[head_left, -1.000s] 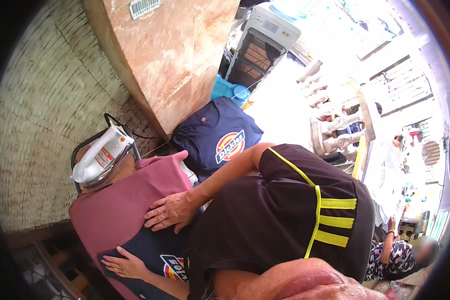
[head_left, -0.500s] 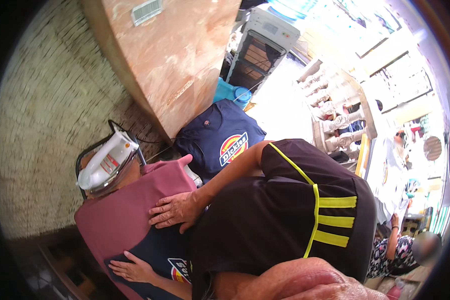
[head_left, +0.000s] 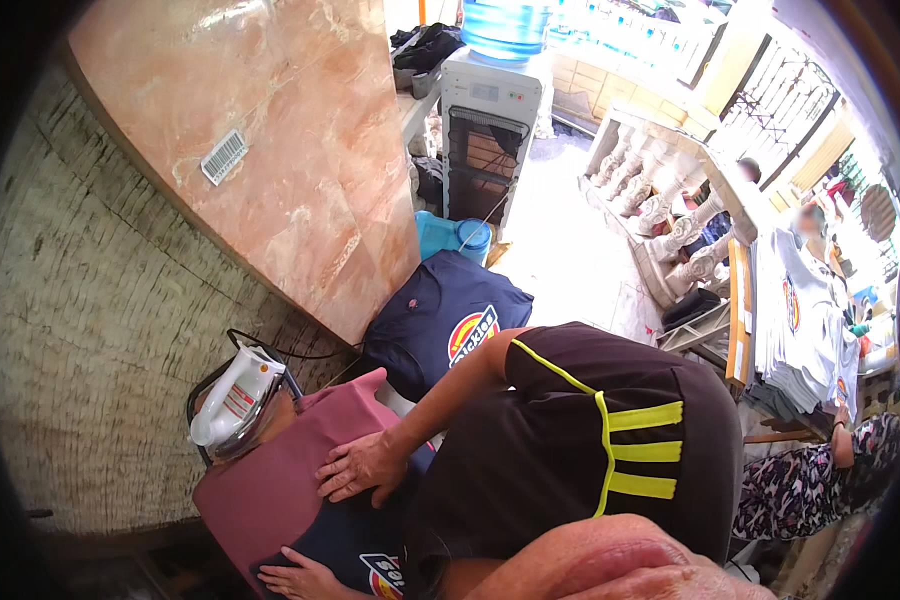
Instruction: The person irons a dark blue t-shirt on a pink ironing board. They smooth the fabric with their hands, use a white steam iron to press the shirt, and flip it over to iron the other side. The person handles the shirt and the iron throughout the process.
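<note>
Your view is different now: your left hand (head_left: 300, 578), right hand (head_left: 366, 467) and the white iron (head_left: 235, 400) sit lower in it. You see more of the blue water jug (head_left: 505, 28) and the stacked white shirts (head_left: 795, 345).

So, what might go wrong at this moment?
The white iron rests beside the pink cloth; if it is hot, which I can't tell, it could scorch that cloth.
The right hand is the nearer one to the iron, so a careless reach might burn it.
The left hand lies on navy fabric, which might crease if it slips.
</note>
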A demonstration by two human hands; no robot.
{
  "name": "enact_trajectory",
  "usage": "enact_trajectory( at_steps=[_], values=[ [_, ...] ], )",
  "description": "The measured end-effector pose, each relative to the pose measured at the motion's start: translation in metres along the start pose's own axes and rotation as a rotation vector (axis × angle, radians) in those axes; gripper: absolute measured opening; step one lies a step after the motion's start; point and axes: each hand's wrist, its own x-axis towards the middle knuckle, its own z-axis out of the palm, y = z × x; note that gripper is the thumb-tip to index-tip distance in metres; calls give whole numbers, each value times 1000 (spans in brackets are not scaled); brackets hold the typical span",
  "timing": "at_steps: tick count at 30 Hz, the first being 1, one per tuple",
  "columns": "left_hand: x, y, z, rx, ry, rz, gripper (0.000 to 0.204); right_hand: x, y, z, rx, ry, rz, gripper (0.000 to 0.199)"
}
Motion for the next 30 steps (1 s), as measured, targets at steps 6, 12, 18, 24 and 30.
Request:
enact_trajectory(
  at_steps=[6,12,18,24,30],
  values=[
    [-6,-3,-5,-103,71,38,83,2,-1,-2,-40,-39,36,83],
    [-1,-8,8,-109,126,31,82,6,-4,-3,-64,-42,40,83],
    [0,-5,13,-129,154,45,83,3,-7,-10,-76,-65,53,82],
    [0,-15,21,-138,267,77,81,7,-7,-9,-99,-98,85,82],
    [-16,2,-16,-267,301,156,77,-2,2,-19,52,-100,86,79]
  ],
)
